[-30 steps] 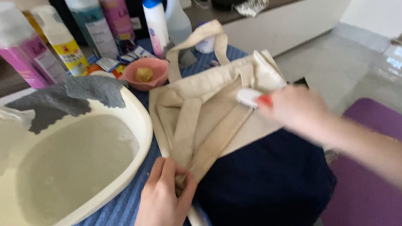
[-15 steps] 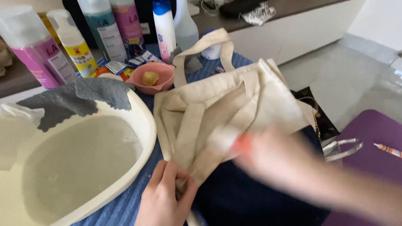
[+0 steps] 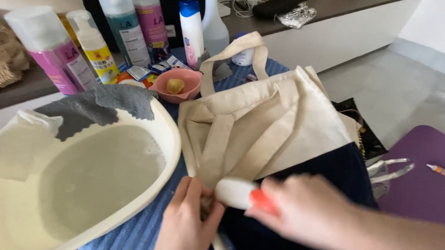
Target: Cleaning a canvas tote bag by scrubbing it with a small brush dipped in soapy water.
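Where the blue ribbed mat (image 3: 130,232) covers the counter, the largest item is a cream plastic basin (image 3: 170,138) at the left, filled with cloudy water; a grey cloth (image 3: 97,106) and a pale cloth (image 3: 19,142) hang over its far rim. Beside the basin lies a canvas tote bag (image 3: 282,122), cream in its upper part and dark navy in its lower part, its handles folded across the cream panel. Behind both stand several pump and squeeze bottles (image 3: 125,28), and in front of them a small pink bowl (image 3: 177,86) holding a yellowish lump. A purple mat (image 3: 422,181) lies at the right edge.

The right hand (image 3: 313,212), blurred, has its grip wrapped about a small white applicator with an orange-red end (image 3: 242,194), its white tip lying at the bag's lower cream corner; the fingers are curled round the tool, though blur hides their exact placement. The left hand (image 3: 187,220) pinches that same corner of the bag, thumb and fingers pressed together on the fabric just beside the tool's tip.
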